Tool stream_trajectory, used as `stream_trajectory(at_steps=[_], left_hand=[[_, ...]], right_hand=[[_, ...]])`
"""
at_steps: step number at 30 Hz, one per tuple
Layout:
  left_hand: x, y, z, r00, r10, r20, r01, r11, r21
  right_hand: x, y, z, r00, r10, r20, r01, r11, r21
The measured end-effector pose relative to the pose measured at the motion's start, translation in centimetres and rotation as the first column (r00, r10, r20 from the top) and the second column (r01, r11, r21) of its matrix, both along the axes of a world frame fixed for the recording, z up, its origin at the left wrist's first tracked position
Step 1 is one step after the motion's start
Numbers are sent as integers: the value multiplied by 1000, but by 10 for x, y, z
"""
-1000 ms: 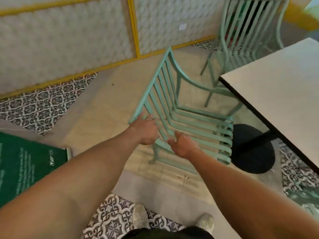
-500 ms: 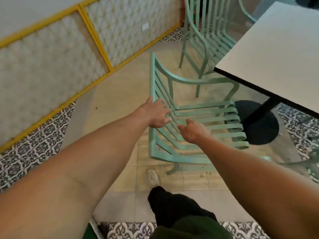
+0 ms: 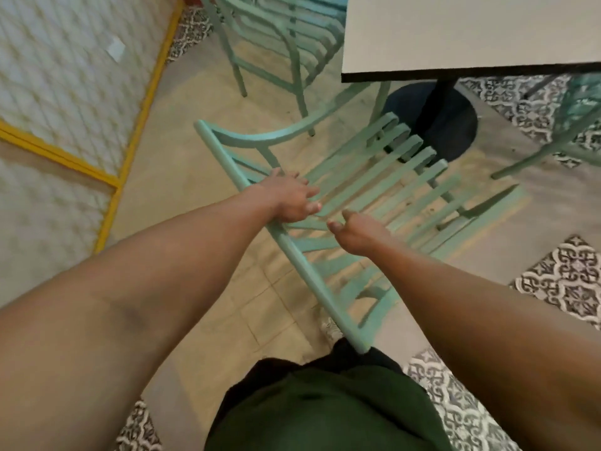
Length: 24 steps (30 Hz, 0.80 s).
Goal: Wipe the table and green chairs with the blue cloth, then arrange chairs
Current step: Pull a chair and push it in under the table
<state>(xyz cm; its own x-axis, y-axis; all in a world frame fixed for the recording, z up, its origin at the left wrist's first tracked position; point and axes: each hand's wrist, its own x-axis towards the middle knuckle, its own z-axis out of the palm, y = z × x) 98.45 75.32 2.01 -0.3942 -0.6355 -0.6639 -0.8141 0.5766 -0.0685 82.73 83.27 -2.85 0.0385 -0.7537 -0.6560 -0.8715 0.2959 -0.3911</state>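
Three green chairs show: one under both hands, a second beyond the grip, a third off to its right. There is one table and two hands, left and right.

Quilted yellow-trimmed wall, patterned floor tiles

Head camera looks steeply down (close) onto the green chair.

Bare forearms — dark green top
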Motion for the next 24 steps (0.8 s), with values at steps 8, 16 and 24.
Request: stream_trajectory(at_steps=[8,16,24], left_hand=[[10,-61,-18,969,-236,-74,242,967,79],[69,-89,-3,940,-285,-186,334,877,346],[96,-82,-20,862,-455,-222,496,848,187]], right_hand=[[14,-1,15,946,-324,9,324,946,30],[80,42,43,775,-630,45,630,777,27],[106,75,55,917,-338,-214,356,933,53]])
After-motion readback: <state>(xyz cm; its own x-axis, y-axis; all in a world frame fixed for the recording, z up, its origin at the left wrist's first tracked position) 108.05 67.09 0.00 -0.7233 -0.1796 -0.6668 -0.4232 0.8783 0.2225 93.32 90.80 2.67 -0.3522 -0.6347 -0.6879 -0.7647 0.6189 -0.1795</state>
